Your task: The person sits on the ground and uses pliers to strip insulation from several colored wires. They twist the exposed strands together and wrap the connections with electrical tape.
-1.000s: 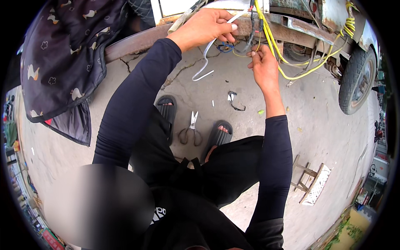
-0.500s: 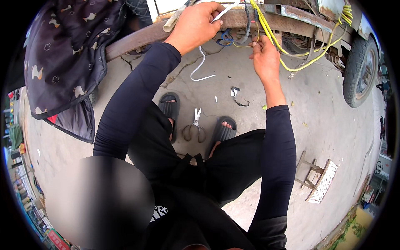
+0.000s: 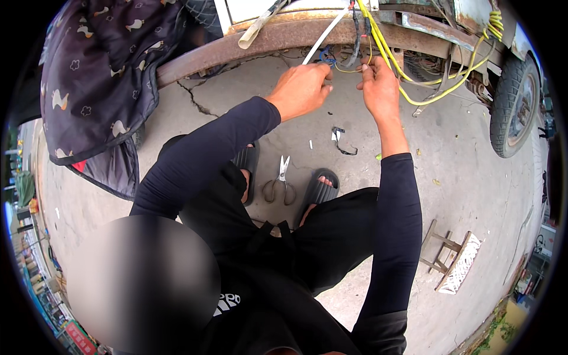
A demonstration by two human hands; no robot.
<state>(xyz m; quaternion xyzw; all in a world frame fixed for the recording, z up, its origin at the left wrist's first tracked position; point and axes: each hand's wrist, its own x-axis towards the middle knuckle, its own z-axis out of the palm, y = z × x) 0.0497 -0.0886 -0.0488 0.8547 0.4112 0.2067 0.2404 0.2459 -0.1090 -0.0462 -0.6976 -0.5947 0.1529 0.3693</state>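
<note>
The left hand (image 3: pixel 299 92) is closed in a pinch on a white strip (image 3: pixel 324 36), a flat, stiff-looking band whose long axis runs from the fingertips up and to the right, toward the far rusty frame rail (image 3: pixel 248 44) of the vehicle. The right hand (image 3: pixel 378 89) is held just beside it to the right, its fingers pressed together on a thin yellow wire (image 3: pixel 348 71) that stretches leftward toward the left hand; a small blue piece (image 3: pixel 325 56) is seen just above the left fingertips, though what it joins cannot be told. Both hands are equally near the wiring, the two grips close together but apart. A bundle of smooth yellow cables (image 3: pixel 414 83) is draped from the frame down to the right, beside a black rubber tyre (image 3: pixel 516 106). On the cracked concrete nearer the person, metal scissors (image 3: pixel 281 183) lie open between two dark ribbed sandals, with a black scrap of wire (image 3: pixel 340 141) farther off. A patterned dark cloth (image 3: pixel 100 77) hangs at the left, and a small wooden stool (image 3: pixel 449 260) lies tipped at the right
</note>
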